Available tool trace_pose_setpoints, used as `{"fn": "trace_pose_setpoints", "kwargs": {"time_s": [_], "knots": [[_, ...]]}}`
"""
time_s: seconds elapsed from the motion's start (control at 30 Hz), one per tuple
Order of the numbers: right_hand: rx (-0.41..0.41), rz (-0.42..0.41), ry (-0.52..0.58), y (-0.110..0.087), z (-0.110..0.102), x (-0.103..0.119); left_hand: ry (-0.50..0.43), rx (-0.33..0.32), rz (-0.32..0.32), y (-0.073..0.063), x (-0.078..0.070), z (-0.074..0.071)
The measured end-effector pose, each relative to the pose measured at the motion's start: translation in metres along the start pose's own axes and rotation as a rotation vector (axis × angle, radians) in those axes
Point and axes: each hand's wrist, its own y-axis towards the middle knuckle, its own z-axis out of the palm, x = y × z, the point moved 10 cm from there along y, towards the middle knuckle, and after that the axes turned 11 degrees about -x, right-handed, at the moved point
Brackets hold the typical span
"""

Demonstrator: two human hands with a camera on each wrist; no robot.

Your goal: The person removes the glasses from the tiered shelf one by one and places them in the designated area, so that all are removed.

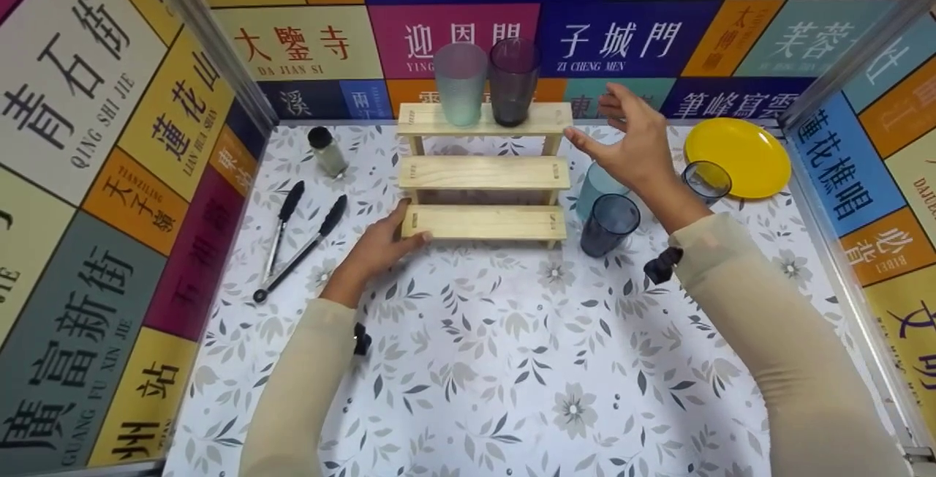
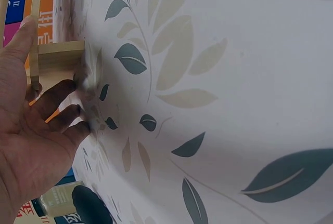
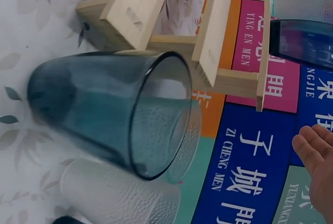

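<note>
A three-step wooden rack (image 1: 484,222) stands mid-table. My left hand (image 1: 380,243) grips the left end of its lowest step, the thumb over the front edge; the left wrist view shows fingers beside the step's support. On the top step stand a frosted pale green tumbler (image 1: 461,85) and a dark purple tumbler (image 1: 514,85), side by side. My right hand (image 1: 629,140) is raised right of the top step, fingers apart, holding nothing. Below it stand a dark blue tumbler (image 1: 610,227) and a light blue tumbler (image 1: 596,188), partly hidden. A clear textured tumbler (image 3: 119,190) shows in the right wrist view.
At the back right lies a yellow plate (image 1: 753,159), with a dark-rimmed glass (image 1: 708,178) partly behind my right wrist. Black-tipped tongs (image 1: 300,246) lie spread at the left, near a small black-capped jar (image 1: 327,153). Printed panels (image 1: 468,38) wall the table's back and sides.
</note>
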Motion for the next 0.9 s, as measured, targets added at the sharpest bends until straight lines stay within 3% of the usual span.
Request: {"fn": "trace_pose_setpoints", "kwargs": {"time_s": [0.33, 0.9], "knots": [[0.101, 0.019, -0.005, 0.022, 0.039, 0.019, -0.006, 0.005, 0.002, 0.0, 0.002, 0.0], [0.091, 0.031, -0.053, 0.054, 0.078, 0.052, 0.017, 0.002, 0.005, -0.001, -0.001, -0.002]]}}
